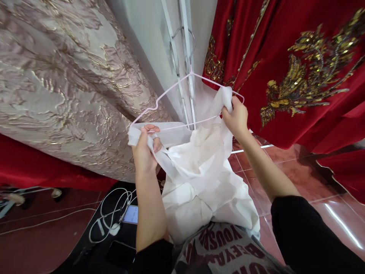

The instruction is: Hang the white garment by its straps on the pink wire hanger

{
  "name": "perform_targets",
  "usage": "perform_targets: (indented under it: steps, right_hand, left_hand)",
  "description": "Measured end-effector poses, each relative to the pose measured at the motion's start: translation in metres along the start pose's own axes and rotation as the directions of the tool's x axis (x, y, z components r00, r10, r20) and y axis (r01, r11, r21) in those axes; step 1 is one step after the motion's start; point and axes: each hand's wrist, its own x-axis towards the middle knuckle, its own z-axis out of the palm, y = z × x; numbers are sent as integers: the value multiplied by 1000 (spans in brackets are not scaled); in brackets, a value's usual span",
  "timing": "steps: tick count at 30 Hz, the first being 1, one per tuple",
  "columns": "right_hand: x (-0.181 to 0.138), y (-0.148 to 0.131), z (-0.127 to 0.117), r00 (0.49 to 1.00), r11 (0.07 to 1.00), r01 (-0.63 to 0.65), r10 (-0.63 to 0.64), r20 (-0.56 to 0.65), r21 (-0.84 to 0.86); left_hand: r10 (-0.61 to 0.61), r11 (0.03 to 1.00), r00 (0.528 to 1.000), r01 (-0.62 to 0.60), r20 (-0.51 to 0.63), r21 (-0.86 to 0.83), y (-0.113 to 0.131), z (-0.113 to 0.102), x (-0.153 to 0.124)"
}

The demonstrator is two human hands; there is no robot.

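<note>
A pale pink wire hanger (pixel 171 89) hangs by its hook from a white rack bar (pixel 186 45). A white fabric cover (pixel 199 171) drapes from it down toward my lap. My left hand (pixel 145 148) is closed on the cover's edge at the hanger's left end. At the hanger's right shoulder, my right hand (pixel 236 118) pinches a bunched corner of the same cover. Both arms reach up from black sleeves.
A beige brocade garment (pixel 65 87) hangs at left and a red robe with gold embroidery (pixel 299 68) at right. On the red tiled floor (pixel 288 171) lie white cables (pixel 111 213) and a phone (pixel 130 214) on a dark bag.
</note>
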Motion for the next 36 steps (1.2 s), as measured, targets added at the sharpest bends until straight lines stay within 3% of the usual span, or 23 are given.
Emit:
perform_targets:
  steps: [3, 8, 11, 14, 17, 21, 24, 27, 31, 36]
  right_hand:
    - [5, -3, -22, 1000, 1000, 18, -18, -16, -22]
    - [24, -4, -43, 994, 982, -13, 33, -104, 188]
    - [39, 0, -39, 986, 916, -148, 168, -21, 373]
    - [47, 2, -38, 973, 861, -225, 218, 69, 457]
    - [50, 0, -47, 983, 889, -183, 167, 76, 419]
    - [49, -10, -64, 1000, 962, -12, 4, 28, 273]
    - [49, -14, -71, 999, 980, 20, -25, 26, 197]
    - [48, -6, -74, 1000, 987, -22, 20, 16, 160]
    - [47, 24, -73, 996, 961, -93, 87, 33, 260]
    - [37, 54, -65, 953, 889, -295, 298, 48, 350]
  left_hand:
    - [7, 1000, 1000, -7, -8, 24, 3, -1, 1]
    - [-52, 999, 998, 52, 27, -4, 3, -5, 9]
    - [-72, 997, 997, 73, 41, -5, 2, -6, 11]
    - [-58, 998, 998, 58, 19, 8, 1, -6, 11]
    - [-45, 998, 999, 45, -17, 33, 2, -6, 12]
    - [-36, 998, 998, 38, -45, 40, 4, -4, 13]
    - [-35, 998, 998, 37, -51, 46, 3, -3, 11]
    - [-33, 998, 998, 35, -44, 46, 2, -3, 8]
    - [-23, 999, 999, 24, -44, 29, 3, -3, 9]
    - [4, 1000, 994, -1, -108, 24, 8, 0, 11]
